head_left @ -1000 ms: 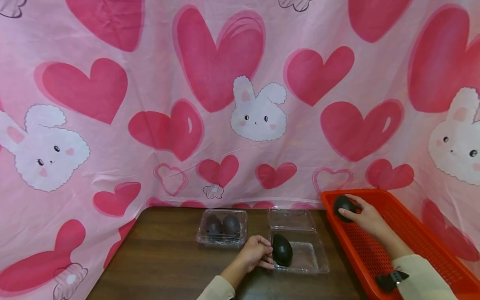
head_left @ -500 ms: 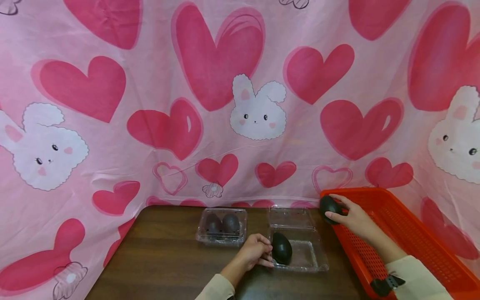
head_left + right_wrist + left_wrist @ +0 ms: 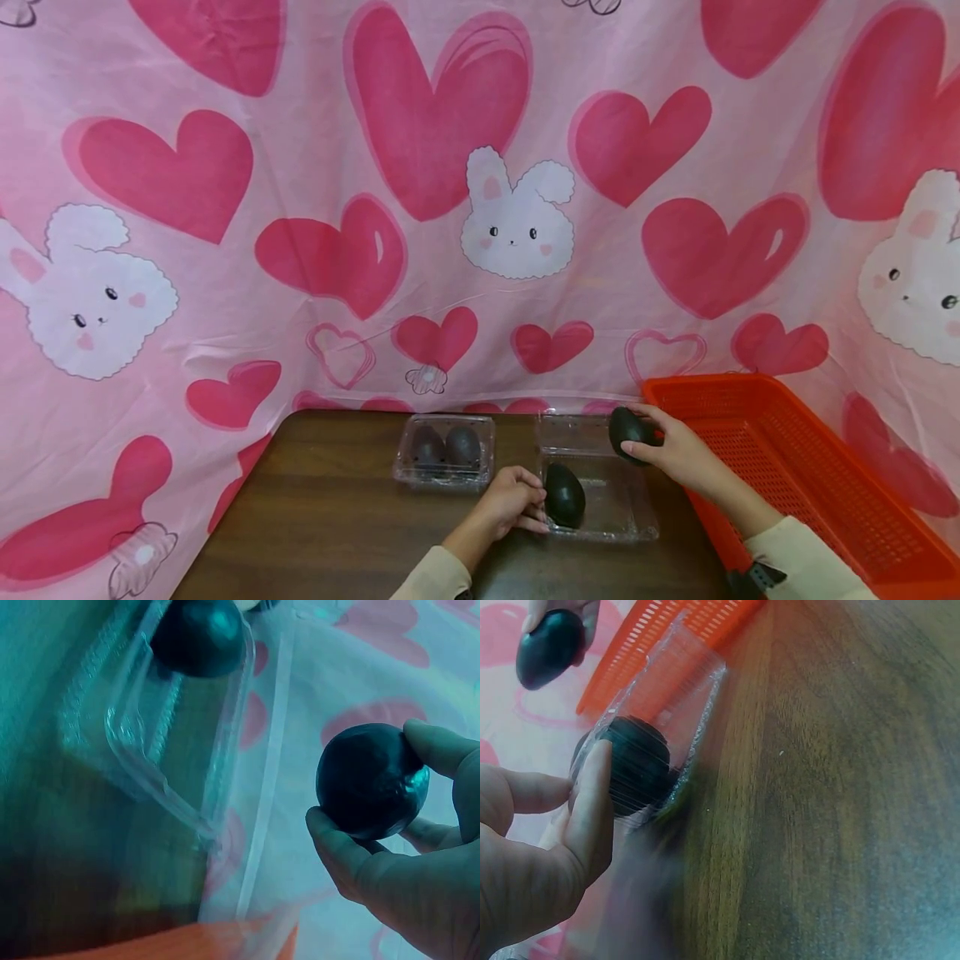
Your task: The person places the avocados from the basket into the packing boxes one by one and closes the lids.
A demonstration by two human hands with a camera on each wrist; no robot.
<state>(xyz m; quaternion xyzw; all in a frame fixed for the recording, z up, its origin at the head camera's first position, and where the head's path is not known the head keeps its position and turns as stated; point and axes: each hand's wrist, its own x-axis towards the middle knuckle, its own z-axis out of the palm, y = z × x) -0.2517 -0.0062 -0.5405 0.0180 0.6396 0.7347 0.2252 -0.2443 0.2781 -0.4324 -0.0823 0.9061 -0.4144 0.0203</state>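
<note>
My right hand (image 3: 678,447) holds a dark avocado (image 3: 629,434) between thumb and fingers, above the back right of an open clear plastic clamshell box (image 3: 611,518). In the right wrist view the held avocado (image 3: 371,780) hangs apart from the box. A second avocado (image 3: 564,496) lies in the left half of the box's base. At the box's left side, my left hand (image 3: 512,503) pinches the wall. The left wrist view shows its thumb and fingers on the clear plastic, with the avocado (image 3: 639,765) behind the wall. The raised lid (image 3: 573,433) leans toward the back.
A closed clear box (image 3: 444,477) with two avocados stands to the left on the brown wooden table (image 3: 337,517). An orange plastic basket (image 3: 757,475) stands at the right, under my right forearm. A pink heart-print cloth (image 3: 450,275) hangs behind.
My right hand has carried the avocado left, out from over the orange basket to above the open box. My left hand has stayed at the box's left side.
</note>
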